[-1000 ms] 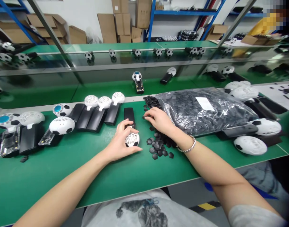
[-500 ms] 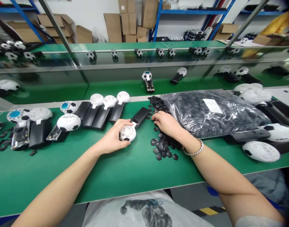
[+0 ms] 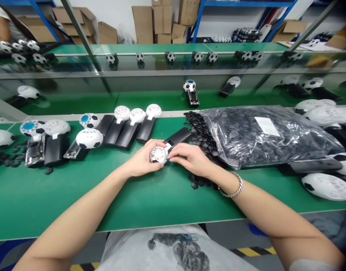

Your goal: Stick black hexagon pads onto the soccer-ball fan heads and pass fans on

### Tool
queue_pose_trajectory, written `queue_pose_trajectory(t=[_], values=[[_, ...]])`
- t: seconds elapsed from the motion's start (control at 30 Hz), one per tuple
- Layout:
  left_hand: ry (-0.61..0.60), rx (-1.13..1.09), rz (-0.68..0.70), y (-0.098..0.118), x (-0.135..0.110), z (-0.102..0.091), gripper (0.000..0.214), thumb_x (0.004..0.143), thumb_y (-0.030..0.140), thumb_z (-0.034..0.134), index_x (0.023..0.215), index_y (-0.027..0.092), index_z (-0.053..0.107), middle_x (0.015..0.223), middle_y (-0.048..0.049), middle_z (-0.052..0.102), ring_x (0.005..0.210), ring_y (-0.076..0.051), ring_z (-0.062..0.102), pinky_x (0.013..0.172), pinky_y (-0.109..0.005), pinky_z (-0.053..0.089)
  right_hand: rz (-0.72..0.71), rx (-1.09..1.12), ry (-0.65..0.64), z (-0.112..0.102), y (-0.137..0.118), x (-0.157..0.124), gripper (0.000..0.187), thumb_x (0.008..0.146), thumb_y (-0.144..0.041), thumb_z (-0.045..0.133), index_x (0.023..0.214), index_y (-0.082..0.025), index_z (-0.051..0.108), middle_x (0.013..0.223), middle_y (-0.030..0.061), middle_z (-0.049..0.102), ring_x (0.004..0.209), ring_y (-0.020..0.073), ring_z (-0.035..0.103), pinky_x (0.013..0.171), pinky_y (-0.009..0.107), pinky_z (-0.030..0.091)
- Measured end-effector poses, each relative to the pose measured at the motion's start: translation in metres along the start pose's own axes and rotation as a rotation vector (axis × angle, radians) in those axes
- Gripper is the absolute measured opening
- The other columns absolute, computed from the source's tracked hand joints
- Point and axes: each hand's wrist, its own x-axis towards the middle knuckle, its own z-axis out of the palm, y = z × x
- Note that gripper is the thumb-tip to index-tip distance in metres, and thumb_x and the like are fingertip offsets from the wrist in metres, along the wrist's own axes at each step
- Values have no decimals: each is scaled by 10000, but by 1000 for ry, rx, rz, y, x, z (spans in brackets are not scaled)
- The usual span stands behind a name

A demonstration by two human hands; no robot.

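Note:
My left hand (image 3: 144,159) is closed around the white soccer-ball head (image 3: 158,154) of a device whose black handle (image 3: 178,138) points away to the upper right. At the right side of that head, my right hand (image 3: 188,159) has its thumb and fingers pinched together; whatever they hold is hidden. Beneath and behind my right wrist spreads a pile of small black pentagon pieces (image 3: 199,130). They spill from the mouth of a clear plastic bag (image 3: 271,139) full of the same pieces.
Several similar devices (image 3: 127,131) lie in a row at left, some with bare circuit boards (image 3: 35,150). More ball-headed units (image 3: 327,186) crowd the right side. Beyond the green table (image 3: 133,203) runs a belt (image 3: 150,96) carrying a few units. Another person's arm (image 3: 2,26) shows at far left.
My right hand has moved left from the black pieces to the ball head, fingers pinched. My left hand keeps its hold on the device. The whole view has shifted slightly.

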Motion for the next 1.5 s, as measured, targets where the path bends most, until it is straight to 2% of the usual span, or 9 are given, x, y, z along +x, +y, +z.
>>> queue_pose_trajectory(t=[0.57, 0.7, 0.8, 0.93, 1.1, 1.2, 1.3, 1.43, 1.5], values=[[276, -15, -36, 9, 2, 24, 316, 622, 148, 612, 922, 197, 527, 1081, -67, 535, 1120, -240, 501, 965, -403, 372, 161, 80, 49, 6, 3, 10, 109, 735, -221, 681, 741, -175, 582, 717, -24, 597, 616, 91, 543, 602, 211, 435], [287, -38, 40, 26, 14, 5, 315, 614, 120, 610, 915, 189, 546, 1073, -60, 561, 1023, -211, 551, 900, -351, 424, 150, -28, 226, -15, 7, 10, 218, 723, -314, 692, 835, -163, 582, 808, 12, 597, 633, 108, 554, 600, 230, 457], [417, 94, 136, 31, 54, -32, 352, 610, 144, 629, 949, 181, 542, 1044, -46, 576, 993, -210, 552, 894, -347, 421, 232, -365, 274, -31, 20, 6, 220, 769, -290, 646, 923, -141, 592, 926, 76, 603, 815, 187, 572, 708, 297, 471], [629, 318, 62, 0, 146, -81, 362, 600, 185, 654, 944, 154, 544, 1025, -48, 567, 972, -218, 542, 882, -347, 418, 350, -753, 36, -30, 41, 0, 285, 833, -222, 552, 1097, -117, 580, 1116, 132, 586, 983, 269, 529, 782, 366, 458], [544, 442, -235, -40, 216, -99, 519, 640, 280, 656, 1102, 119, 484, 1136, -122, 540, 1038, -251, 515, 880, -344, 408, 314, -853, -40, -22, 49, -2, 262, 889, -201, 453, 1089, -128, 605, 1042, 107, 623, 928, 230, 533, 766, 319, 442], [494, 560, -260, -38, 205, -93, 705, 623, 457, 663, 1195, 113, 436, 1208, -183, 501, 1157, -351, 406, 924, -445, 351, 332, -847, -74, -26, 45, -1, 221, 886, -187, 455, 1000, -150, 641, 929, 82, 642, 871, 214, 532, 728, 301, 422], [287, 839, -317, -23, 174, -83, 852, 532, 635, 648, 1190, 128, 457, 1144, -203, 544, 1154, -424, 375, 918, -555, 296, 343, -864, -111, -31, 41, 0, 191, 882, -202, 466, 899, -154, 650, 849, 72, 641, 822, 217, 522, 693, 309, 389], [93, 1055, -261, -6, 138, -62, 688, 576, 504, 662, 1126, 118, 515, 1059, -176, 596, 1119, -390, 430, 999, -587, 176, 332, -907, -153, -34, 37, 2, 191, 882, -193, 460, 863, -151, 646, 813, 75, 645, 803, 226, 508, 668, 325, 345], [52, 1019, -135, 1, 123, -47, 600, 632, 386, 630, 1151, 117, 496, 1088, -155, 589, 1092, -340, 476, 1016, -515, 238, 318, -919, -157, -35, 34, 1, 175, 869, -167, 478, 930, -159, 642, 843, 70, 650, 834, 234, 504, 671, 328, 335]])
